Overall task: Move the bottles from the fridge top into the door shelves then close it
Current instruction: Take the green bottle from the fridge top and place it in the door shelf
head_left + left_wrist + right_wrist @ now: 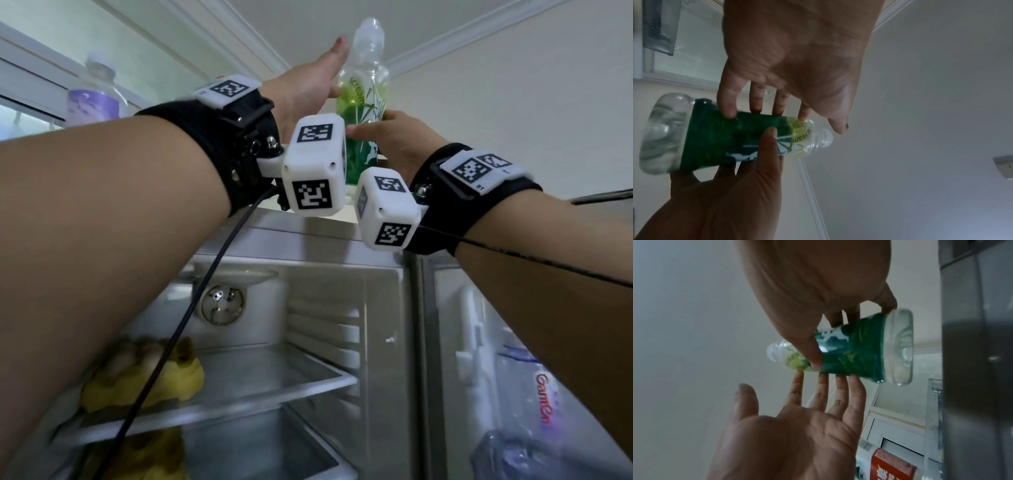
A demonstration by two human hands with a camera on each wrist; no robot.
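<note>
A clear bottle with a green label [363, 102] stands upright above the fridge top [308, 222], its base hidden behind my wrist cameras. My right hand [387, 137] grips its lower half, thumb across the front [813, 356] and fingers behind. My left hand [322, 75] is flat against the bottle's left side, and its straight fingertips [756, 107] touch the label. The same bottle [715, 138] [859, 350] fills both wrist views. A second bottle with a purple label [96, 99] stands on the fridge top at the far left.
The fridge is open below my arms, with yellow food [147, 373] on a glass shelf. The open door [479, 342] at the lower right holds a clear bottle with red lettering [544, 394]. The ceiling moulding is close above.
</note>
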